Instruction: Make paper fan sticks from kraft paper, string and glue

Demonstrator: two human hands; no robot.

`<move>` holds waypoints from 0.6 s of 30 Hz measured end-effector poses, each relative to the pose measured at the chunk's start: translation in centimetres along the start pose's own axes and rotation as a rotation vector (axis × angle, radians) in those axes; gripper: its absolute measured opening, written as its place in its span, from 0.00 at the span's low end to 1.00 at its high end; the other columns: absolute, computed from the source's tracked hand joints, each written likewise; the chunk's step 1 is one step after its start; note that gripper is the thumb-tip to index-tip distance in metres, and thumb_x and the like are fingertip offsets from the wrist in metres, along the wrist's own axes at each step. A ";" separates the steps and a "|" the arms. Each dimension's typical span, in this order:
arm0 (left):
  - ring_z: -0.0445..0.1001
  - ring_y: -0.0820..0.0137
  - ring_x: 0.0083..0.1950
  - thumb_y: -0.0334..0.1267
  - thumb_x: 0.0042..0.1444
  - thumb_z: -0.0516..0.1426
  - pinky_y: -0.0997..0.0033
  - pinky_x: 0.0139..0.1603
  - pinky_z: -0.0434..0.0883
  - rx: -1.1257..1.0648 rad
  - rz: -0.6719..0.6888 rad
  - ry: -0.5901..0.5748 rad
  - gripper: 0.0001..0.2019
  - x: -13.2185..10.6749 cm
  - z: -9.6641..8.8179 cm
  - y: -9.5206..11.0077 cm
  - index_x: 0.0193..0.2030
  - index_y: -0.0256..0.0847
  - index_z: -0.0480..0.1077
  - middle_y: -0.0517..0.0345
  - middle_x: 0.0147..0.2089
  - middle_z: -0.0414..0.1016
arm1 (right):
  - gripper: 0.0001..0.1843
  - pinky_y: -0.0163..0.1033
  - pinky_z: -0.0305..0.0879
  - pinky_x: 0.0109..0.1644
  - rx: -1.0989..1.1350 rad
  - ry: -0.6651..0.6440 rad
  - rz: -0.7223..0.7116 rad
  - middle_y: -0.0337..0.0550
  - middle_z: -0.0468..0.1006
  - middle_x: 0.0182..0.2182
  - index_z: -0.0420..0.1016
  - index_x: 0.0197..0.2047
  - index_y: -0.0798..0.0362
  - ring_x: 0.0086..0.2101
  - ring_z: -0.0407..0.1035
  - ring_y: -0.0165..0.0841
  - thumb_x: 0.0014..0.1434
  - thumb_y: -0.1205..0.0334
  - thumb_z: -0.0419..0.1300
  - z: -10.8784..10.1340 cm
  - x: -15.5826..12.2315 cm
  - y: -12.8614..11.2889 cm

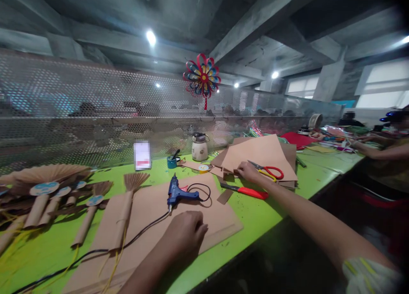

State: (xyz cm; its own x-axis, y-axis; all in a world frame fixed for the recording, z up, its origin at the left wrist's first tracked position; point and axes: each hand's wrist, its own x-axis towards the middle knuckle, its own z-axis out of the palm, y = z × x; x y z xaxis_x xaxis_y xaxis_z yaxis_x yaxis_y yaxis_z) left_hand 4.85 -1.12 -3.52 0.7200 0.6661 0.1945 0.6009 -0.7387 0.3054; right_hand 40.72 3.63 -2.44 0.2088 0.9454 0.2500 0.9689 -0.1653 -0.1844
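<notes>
My left hand (188, 229) rests, loosely closed, on a large sheet of brown kraft paper (220, 226); its palm is hidden. Just beyond it lies a blue hot glue gun (180, 193) with a black cord. Farther right, my right hand (248, 171) reaches to the left edge of a stack of brown paper (260, 153), its fingers closed at small paper pieces. Beside that hand are scissors (270, 172) with red and yellow handles. Nearer me lies a red-handled cutter knife (251, 192), next to a small brown paper strip (225, 196).
Pleated paper fans (123, 213) with rolled handles and yellow strings lie left. A thermos jug (200, 148), blue pot (172, 161) and tape roll (203, 169) stand toward the perforated metal partition (105, 132). A paper flower (203, 77) hangs above. A co-worker's arm (370, 145) reaches in at right.
</notes>
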 end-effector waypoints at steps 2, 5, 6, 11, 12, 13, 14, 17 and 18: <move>0.67 0.67 0.31 0.42 0.58 0.51 0.69 0.29 0.49 -0.010 0.006 0.001 0.12 0.0 0.0 0.0 0.27 0.41 0.66 0.54 0.29 0.72 | 0.16 0.46 0.70 0.46 0.145 0.002 0.065 0.47 0.71 0.50 0.69 0.52 0.55 0.44 0.70 0.38 0.64 0.57 0.56 -0.9 0.6 0.5; 0.67 0.67 0.31 0.43 0.58 0.51 0.69 0.29 0.50 -0.009 0.015 0.002 0.13 0.1 0.1 -0.1 0.26 0.41 0.66 0.54 0.29 0.72 | 0.17 0.47 0.70 0.46 0.350 0.000 0.156 0.47 0.71 0.49 0.69 0.52 0.56 0.44 0.70 0.39 0.63 0.57 0.57 -2.2 0.9 1.2; 0.67 0.67 0.31 0.43 0.58 0.51 0.69 0.29 0.50 -0.009 0.018 0.001 0.13 0.2 0.1 -0.2 0.26 0.41 0.66 0.54 0.29 0.72 | 0.17 0.47 0.70 0.46 0.417 -0.002 0.182 0.47 0.71 0.49 0.69 0.52 0.56 0.44 0.70 0.38 0.63 0.57 0.57 -2.5 0.9 1.4; 0.68 0.66 0.31 0.44 0.58 0.51 0.69 0.28 0.50 -0.007 0.023 -0.017 0.13 0.4 0.1 -0.3 0.26 0.41 0.66 0.54 0.29 0.73 | 0.17 0.47 0.70 0.46 0.720 0.028 0.272 0.48 0.71 0.49 0.67 0.53 0.56 0.44 0.70 0.37 0.64 0.58 0.57 -3.0 0.1 1.9; 0.68 0.66 0.31 0.44 0.57 0.51 0.69 0.28 0.49 -0.006 0.022 -0.017 0.13 0.4 0.1 -0.3 0.26 0.41 0.66 0.54 0.29 0.73 | 0.17 0.47 0.70 0.46 0.774 0.040 0.282 0.48 0.71 0.49 0.68 0.53 0.56 0.44 0.70 0.37 0.64 0.58 0.57 -2.9 -0.1 1.9; 0.68 0.66 0.31 0.44 0.57 0.51 0.69 0.28 0.49 -0.007 0.022 -0.016 0.13 0.3 0.0 -0.2 0.26 0.41 0.66 0.54 0.29 0.73 | 0.17 0.47 0.70 0.46 0.826 0.051 0.289 0.48 0.71 0.49 0.68 0.53 0.56 0.44 0.70 0.37 0.64 0.58 0.57 -2.9 -0.1 1.9; 0.68 0.66 0.31 0.44 0.57 0.51 0.69 0.28 0.49 -0.011 0.025 -0.014 0.13 0.3 0.0 -0.2 0.26 0.40 0.66 0.54 0.29 0.73 | 0.17 0.47 0.70 0.46 0.875 0.063 0.294 0.48 0.71 0.49 0.68 0.53 0.56 0.44 0.70 0.37 0.64 0.58 0.57 -2.9 -0.2 1.9; 0.67 0.68 0.29 0.44 0.57 0.51 0.69 0.27 0.49 -0.023 0.038 -0.001 0.13 0.2 -0.1 -0.2 0.26 0.40 0.65 0.54 0.28 0.72 | 0.16 0.46 0.71 0.44 1.006 0.101 0.299 0.48 0.72 0.48 0.68 0.53 0.56 0.43 0.71 0.36 0.64 0.58 0.57 -3.2 0.0 1.8; 0.67 0.68 0.28 0.44 0.57 0.51 0.70 0.27 0.48 -0.026 0.042 0.006 0.13 0.1 -0.1 -0.2 0.25 0.40 0.65 0.55 0.27 0.72 | 0.15 0.44 0.71 0.43 1.045 0.119 0.297 0.47 0.72 0.46 0.68 0.52 0.57 0.41 0.71 0.35 0.64 0.58 0.56 -3.4 0.1 1.6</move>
State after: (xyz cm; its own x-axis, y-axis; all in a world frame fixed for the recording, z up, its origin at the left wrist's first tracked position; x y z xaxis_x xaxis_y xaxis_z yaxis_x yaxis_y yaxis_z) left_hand 4.77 -0.87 -3.51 0.7424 0.6352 0.2128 0.5609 -0.7632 0.3209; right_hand 42.78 2.45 0.52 0.4813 0.8649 0.1422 0.2984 -0.0092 -0.9544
